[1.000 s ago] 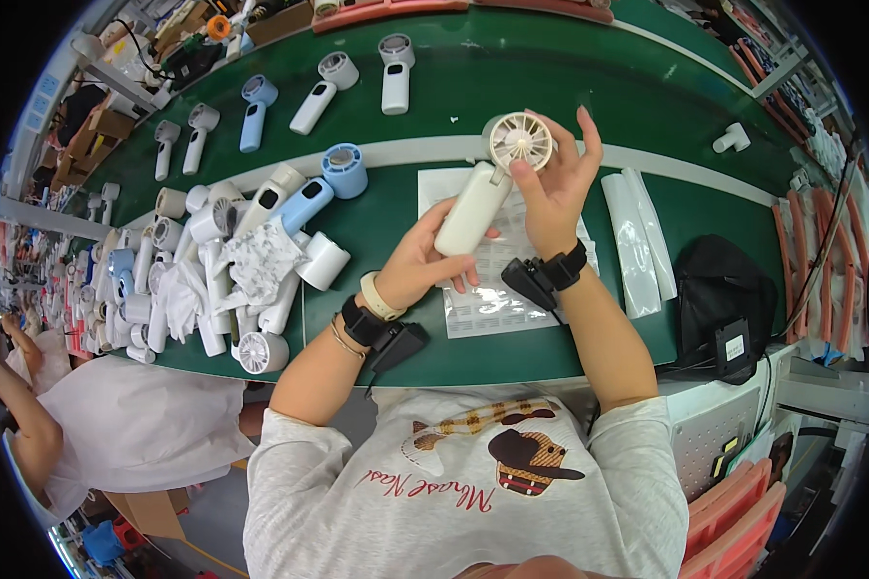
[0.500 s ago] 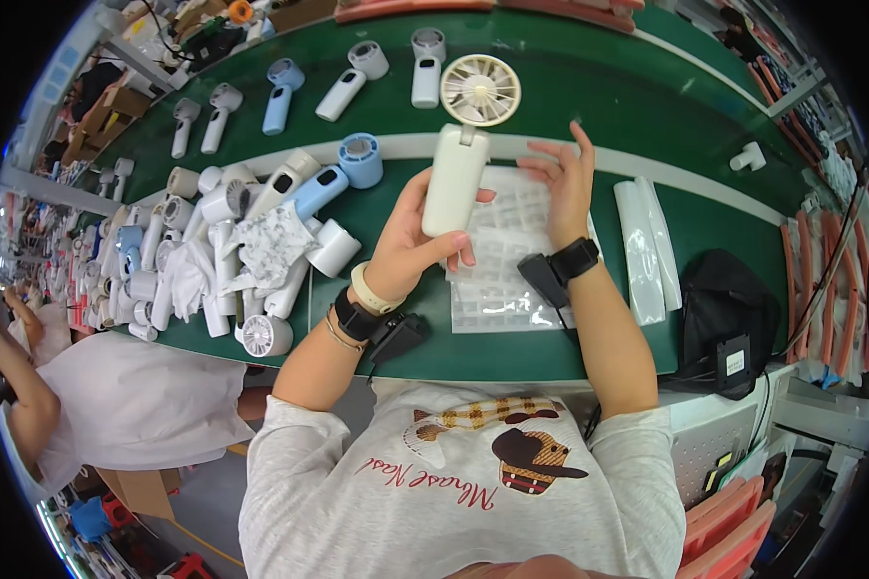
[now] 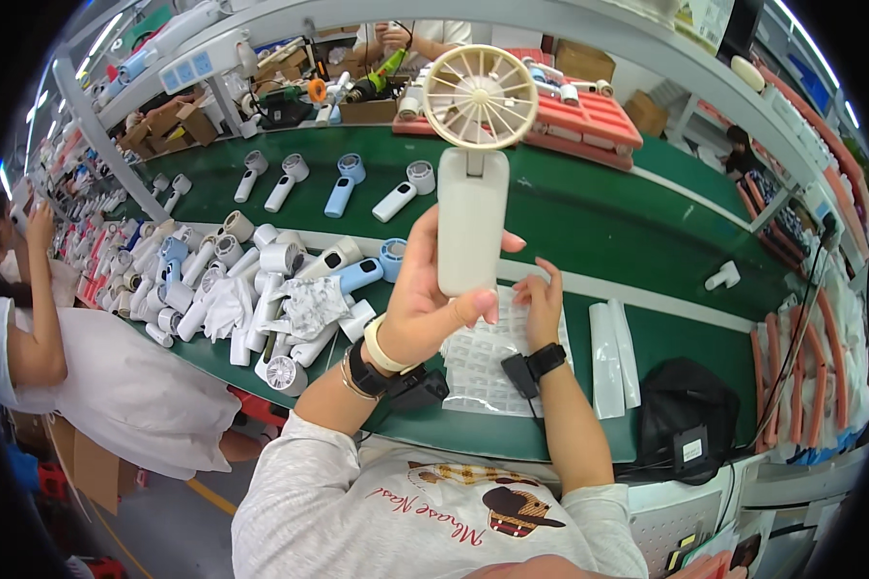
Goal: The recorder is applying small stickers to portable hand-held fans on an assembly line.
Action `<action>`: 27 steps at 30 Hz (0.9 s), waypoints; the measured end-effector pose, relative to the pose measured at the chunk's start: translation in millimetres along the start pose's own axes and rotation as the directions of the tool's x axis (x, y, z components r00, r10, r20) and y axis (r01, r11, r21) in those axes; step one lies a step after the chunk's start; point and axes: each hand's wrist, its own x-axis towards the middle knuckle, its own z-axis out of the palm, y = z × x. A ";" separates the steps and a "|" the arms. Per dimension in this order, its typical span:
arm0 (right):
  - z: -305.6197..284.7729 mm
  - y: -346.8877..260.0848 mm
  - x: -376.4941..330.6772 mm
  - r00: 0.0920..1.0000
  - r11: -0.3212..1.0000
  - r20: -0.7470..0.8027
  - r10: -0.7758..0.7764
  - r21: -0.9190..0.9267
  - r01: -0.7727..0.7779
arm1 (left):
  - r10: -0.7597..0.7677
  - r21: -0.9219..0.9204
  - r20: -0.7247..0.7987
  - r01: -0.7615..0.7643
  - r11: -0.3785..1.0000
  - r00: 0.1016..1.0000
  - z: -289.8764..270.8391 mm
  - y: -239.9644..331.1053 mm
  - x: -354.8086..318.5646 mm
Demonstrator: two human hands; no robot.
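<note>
My left hand (image 3: 420, 309) is wrapped round the handle of a cream handheld fan (image 3: 473, 227), held upright above the table. Its round, spoked head points up, and the plain side of the handle shows. Lower and to the right, my right hand (image 3: 541, 304) hovers over or rests on a clear plastic sheet (image 3: 473, 376) with rows of pale rectangles; contact cannot be made out. The fingers of that hand are loosely bent and apart, with nothing seen in them.
A heap of white, cream and blue fans (image 3: 261, 261) lies to the left, topped by a crumpled cloth (image 3: 314, 304). Several fans stand in a row beyond it. White plastic sleeves (image 3: 608, 357) and a black bag (image 3: 690, 415) lie right. A person (image 3: 97, 376) sits left.
The view has tilted up, showing more of the far bench. My left hand has raised the fan nearer to the camera. My right hand's fingers, spread before, are now more bent.
</note>
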 end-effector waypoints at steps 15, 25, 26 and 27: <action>-0.9 2.8 10.7 1.000 1.000 0.015 0.006 -0.016 -0.005 | -0.112 -0.019 -0.112 0.111 0.994 0.987 -7.2 -10.6 -16.6; -5.7 14.2 5.7 0.999 0.999 0.008 -0.032 -0.001 0.032 | -0.477 0.285 -0.280 0.547 0.787 0.833 -55.3 -17.2 -144.2; -4.5 10.5 5.0 0.999 1.000 0.017 -0.029 0.002 0.029 | -0.433 0.396 -0.290 0.519 0.758 0.853 -56.6 -13.3 -153.3; -4.0 7.8 3.5 0.999 1.000 0.016 -0.029 0.002 0.029 | -0.449 0.400 -0.290 0.534 0.745 0.845 -56.0 -9.1 -156.1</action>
